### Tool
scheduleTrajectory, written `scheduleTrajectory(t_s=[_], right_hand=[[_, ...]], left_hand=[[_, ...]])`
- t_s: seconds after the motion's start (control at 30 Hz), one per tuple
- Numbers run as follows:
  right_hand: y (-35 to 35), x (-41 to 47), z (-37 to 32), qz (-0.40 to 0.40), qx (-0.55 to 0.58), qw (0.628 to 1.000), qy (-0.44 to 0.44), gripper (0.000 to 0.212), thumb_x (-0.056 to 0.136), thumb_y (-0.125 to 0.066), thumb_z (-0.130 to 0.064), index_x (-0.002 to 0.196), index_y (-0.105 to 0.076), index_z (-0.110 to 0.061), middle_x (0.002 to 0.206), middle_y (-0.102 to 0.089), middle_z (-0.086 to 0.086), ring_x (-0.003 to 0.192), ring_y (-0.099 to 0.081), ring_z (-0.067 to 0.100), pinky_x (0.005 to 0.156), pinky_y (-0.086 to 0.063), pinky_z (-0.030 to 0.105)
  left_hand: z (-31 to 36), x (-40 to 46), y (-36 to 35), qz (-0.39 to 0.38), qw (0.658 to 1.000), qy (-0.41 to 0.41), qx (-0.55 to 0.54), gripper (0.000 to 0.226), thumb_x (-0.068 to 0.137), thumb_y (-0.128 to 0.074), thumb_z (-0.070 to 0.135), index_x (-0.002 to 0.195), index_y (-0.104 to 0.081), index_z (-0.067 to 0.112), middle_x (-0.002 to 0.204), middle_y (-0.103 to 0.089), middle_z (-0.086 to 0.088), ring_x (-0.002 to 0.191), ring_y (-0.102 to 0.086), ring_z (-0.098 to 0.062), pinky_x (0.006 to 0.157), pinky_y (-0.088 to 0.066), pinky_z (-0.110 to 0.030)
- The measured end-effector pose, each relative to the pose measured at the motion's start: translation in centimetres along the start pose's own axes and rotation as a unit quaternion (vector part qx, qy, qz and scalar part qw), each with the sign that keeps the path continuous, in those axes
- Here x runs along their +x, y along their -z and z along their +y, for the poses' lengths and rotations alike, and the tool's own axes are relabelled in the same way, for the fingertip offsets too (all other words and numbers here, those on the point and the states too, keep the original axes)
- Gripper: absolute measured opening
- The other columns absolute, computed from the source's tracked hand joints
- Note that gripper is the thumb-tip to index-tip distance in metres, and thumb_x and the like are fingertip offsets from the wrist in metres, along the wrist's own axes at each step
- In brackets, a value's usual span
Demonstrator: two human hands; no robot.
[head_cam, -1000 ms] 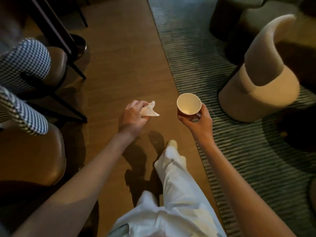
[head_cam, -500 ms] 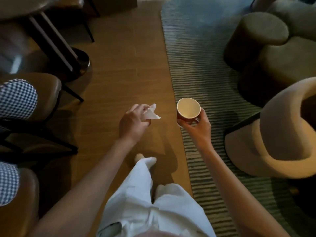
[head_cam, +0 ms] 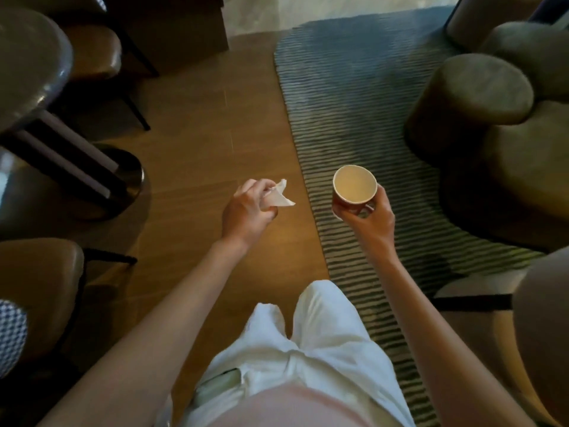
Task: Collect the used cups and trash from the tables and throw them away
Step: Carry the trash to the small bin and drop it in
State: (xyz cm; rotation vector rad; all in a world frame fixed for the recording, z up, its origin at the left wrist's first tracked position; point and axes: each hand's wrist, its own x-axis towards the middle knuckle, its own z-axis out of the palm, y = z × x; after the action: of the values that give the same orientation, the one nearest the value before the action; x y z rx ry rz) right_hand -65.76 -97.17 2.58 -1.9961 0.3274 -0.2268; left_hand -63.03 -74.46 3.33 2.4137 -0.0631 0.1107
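Your left hand (head_cam: 248, 211) is curling its fingers around a crumpled white napkin (head_cam: 278, 197), whose corners are sticking out toward 2 o'clock of the knuckles. Most of the napkin is hiding inside the fist, so its full shape is not showing.

Your right hand (head_cam: 368, 215) is gripping a paper cup (head_cam: 354, 189) from below, thumb wrapping the right side. The cup is sitting upright at 3 o'clock of the napkin, well apart from it. Its reddish outer wall is barely peeking out under the rim; any print on it is too blurred to read. The pale inside is showing, but whether anything is lying in it is hard to tell.

Both hands are hovering over the wooden floor (head_cam: 200, 124) and the edge of the striped rug (head_cam: 354, 87).

At 10 o'clock a round table (head_cam: 27, 66) is getting cut off by the frame edge; its base (head_cam: 123, 174) is partly in shadow. Brown chairs (head_cam: 40, 272) at 8 o'clock are dark and partly cut off. At 2 o'clock, round poufs (head_cam: 477, 87) are merging in the gloom. Your white trousers (head_cam: 308, 349) are filling 6 o'clock, feet hidden.
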Motion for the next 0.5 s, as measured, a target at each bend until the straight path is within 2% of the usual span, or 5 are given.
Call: scheduleTrajectory(t_s=[0.13, 0.33, 0.5], right_hand=[[-1.4, 8.8, 0.6, 0.005, -0.003, 1.000, -0.025, 0.071, 0.071, -0.084, -0.021, 0.131, -0.047, -0.012, 0.125, -0.057, 0.004, 0.114, -0.056, 0.016, 0.097, -0.050, 0.041], [-3.2, 26.0, 1.2, -0.012, 0.006, 1.000, -0.024, 0.072, 0.072, -0.082, -0.020, 0.134, -0.046, -0.011, 0.129, -0.056, 0.005, 0.117, -0.054, 0.017, 0.100, -0.048, 0.040], [-4.0, 39.5, -0.8, -0.028, 0.011, 0.999, -0.032, 0.072, 0.073, -0.082, -0.018, 0.134, -0.045, -0.014, 0.129, -0.055, 0.004, 0.116, -0.054, 0.015, 0.097, -0.048, 0.031]], left_hand=[[-1.1, 10.1, -2.5, -0.023, 1.000, -0.003, -0.001, 0.042, 0.068, -0.071, 0.008, 0.108, -0.065, 0.021, 0.106, -0.064, -0.001, 0.097, -0.060, -0.024, 0.073, -0.052, -0.040], [-0.4, 27.3, -6.3, -0.023, 1.000, 0.010, -0.014, 0.040, 0.068, -0.070, 0.005, 0.106, -0.067, 0.018, 0.104, -0.064, -0.003, 0.097, -0.060, -0.025, 0.076, -0.051, -0.042], [2.7, 41.0, -8.1, -0.025, 0.999, -0.004, -0.021, 0.040, 0.068, -0.072, 0.000, 0.105, -0.067, 0.013, 0.102, -0.064, -0.006, 0.096, -0.060, -0.024, 0.080, -0.049, -0.036]])
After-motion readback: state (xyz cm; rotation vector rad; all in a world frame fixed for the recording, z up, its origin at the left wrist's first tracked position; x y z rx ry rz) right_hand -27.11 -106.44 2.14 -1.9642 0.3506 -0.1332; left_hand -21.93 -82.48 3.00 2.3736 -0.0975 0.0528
